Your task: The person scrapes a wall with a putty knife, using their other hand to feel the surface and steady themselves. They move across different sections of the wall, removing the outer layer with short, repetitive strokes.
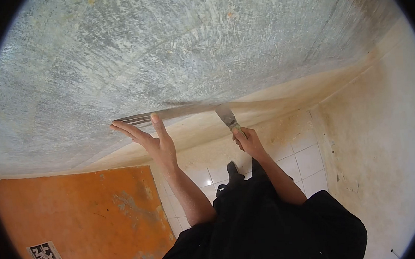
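My right hand [247, 140] is closed round the handle of a putty knife [226, 116]. The knife's wide blade points up toward the lower part of a mottled grey-white wall [163, 50] and appears to meet it. To the left, my left hand [153, 140] is held up with its fingers stretched out and its thumb apart, holding nothing. Its fingertips are at the wall's surface, where dark streaks show beside them.
An orange door or panel [79, 215] with peeling patches and a black-and-white sticker [46, 257] is at the lower left. A stained cream wall [372, 147] stands on the right. White floor tiles [310, 161] and a dark shoe [232, 167] show below.
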Tool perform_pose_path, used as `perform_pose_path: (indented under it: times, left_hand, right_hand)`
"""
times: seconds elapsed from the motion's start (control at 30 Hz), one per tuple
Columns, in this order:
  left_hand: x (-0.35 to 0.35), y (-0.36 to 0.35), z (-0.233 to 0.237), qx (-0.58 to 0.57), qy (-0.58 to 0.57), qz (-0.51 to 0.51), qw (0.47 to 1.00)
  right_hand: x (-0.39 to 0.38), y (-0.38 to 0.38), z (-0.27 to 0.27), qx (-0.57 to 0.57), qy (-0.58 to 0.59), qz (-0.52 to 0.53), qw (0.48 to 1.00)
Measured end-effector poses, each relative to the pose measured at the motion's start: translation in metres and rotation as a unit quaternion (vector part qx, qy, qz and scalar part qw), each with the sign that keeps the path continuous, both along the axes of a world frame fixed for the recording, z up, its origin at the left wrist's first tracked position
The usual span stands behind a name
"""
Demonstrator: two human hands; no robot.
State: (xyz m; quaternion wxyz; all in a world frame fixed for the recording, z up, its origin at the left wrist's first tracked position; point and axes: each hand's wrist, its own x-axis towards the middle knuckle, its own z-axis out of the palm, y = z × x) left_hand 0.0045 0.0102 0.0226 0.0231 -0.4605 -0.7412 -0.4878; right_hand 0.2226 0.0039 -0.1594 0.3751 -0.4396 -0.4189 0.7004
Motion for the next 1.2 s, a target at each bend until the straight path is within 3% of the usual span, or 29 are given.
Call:
perform_pose_path:
  times: [0.43, 0.5, 1.2]
  left_hand:
    - [0.01, 0.0, -0.002, -0.01, -0.021, 0.004, 1.0]
    - [0.009, 0.0, -0.003, -0.008, -0.019, 0.005, 1.0]
    - [0.006, 0.001, -0.007, 0.0, -0.028, -0.002, 1.0]
  right_hand:
    - [0.001, 0.013, 0.004, 0.21, -0.11, -0.063, 0.97]
    - [0.005, 0.011, -0.019, 0.274, -0.17, -0.153, 0.934]
    - [-0.004, 0.014, 0.002, 0.32, -0.215, -0.186, 0.904]
